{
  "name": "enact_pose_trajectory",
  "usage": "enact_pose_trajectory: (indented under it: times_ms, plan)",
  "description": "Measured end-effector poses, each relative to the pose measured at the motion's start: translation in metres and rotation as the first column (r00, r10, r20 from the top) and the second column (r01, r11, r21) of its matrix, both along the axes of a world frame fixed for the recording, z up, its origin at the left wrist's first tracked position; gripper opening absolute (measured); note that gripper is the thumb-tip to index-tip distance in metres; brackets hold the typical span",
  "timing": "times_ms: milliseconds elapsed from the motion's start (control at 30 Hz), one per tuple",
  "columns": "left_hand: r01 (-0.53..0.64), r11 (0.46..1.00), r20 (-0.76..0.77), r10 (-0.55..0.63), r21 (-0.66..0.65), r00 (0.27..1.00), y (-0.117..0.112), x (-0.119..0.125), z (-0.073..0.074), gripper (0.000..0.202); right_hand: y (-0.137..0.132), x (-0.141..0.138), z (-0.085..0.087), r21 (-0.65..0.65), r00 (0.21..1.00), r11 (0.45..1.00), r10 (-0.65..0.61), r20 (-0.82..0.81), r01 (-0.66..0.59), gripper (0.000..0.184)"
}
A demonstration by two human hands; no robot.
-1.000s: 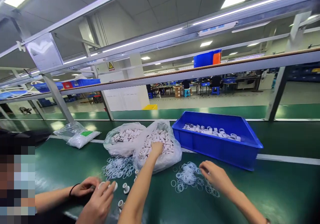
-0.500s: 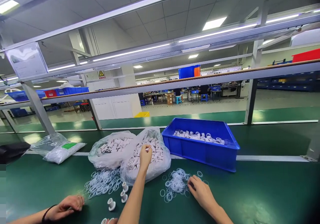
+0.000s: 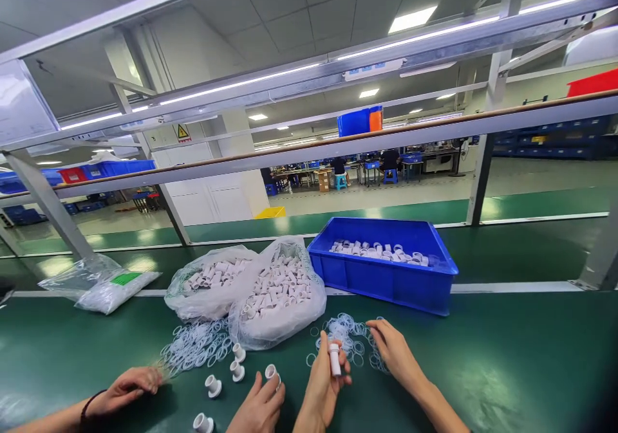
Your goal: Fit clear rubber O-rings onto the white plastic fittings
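Observation:
My left hand [image 3: 321, 381] is turned palm up, its thumb and fingers round a white plastic flanged tube [image 3: 335, 359]. The tube stands nearly upright, wider collar on top. To its right, my right hand [image 3: 398, 359] hovers at the edge of a pile of thin translucent rings [image 3: 342, 327], thumb and fingertips together. Whatever lies between them is too small to make out. Left of me, a co-worker's hand with a dark wristband [image 3: 135, 381] touches another ring pile [image 3: 196, 346]. Another co-worker's hand [image 3: 261, 407] is at a white flanged tube [image 3: 271, 373].
Several flanged tubes [image 3: 213, 386] stand at the front left. Two clear bags of white tubes, one at left [image 3: 193, 307] and one at middle [image 3: 270, 333], lie behind. A blue bin [image 3: 381, 285] holds white pieces. A sealed bag [image 3: 113, 294] lies far left.
My left hand has come back from the middle bag toward me with a tube in it. My right hand has shifted slightly up and right. The co-worker's nearer hand has moved further into view.

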State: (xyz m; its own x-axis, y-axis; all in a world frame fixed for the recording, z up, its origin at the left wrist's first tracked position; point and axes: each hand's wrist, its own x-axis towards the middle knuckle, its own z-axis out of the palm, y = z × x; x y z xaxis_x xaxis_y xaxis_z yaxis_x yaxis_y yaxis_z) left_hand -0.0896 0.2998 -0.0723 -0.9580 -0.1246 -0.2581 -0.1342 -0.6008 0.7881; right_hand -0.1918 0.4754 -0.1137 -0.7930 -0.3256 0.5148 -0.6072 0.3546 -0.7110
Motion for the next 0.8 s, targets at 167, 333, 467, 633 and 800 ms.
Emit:
enact_pose_trajectory:
  times_ms: [167,333,467,633,800]
  plan:
    - [0.125,0.971,-0.152,-0.158,-0.205,0.976,-0.003,0.008,-0.011,0.021,0.001,0.005,0.01,-0.084,0.987,0.995,0.068,0.145,-0.056,0.034]
    - [0.086,0.9,-0.259,-0.213,-0.428,0.942,-0.007,0.01,-0.013,0.015,-0.001,0.013,0.021,-0.122,0.966,0.98,0.18,0.184,-0.16,0.035]
    - [0.081,0.849,-0.281,-0.261,-0.522,0.923,-0.006,0.012,-0.006,0.023,-0.002,0.019,0.027,-0.126,0.949,0.964,0.254,0.188,-0.233,0.035]
    - [0.104,0.85,-0.295,-0.292,-0.517,0.91,0.0,0.019,-0.002,0.051,-0.005,0.031,0.038,-0.102,0.913,0.934,0.356,0.199,-0.342,0.033]
    - [0.102,0.783,-0.232,-0.302,-0.614,0.925,-0.004,0.025,-0.001,0.02,-0.005,0.048,0.053,-0.063,0.86,0.884,0.465,0.212,-0.463,0.031]
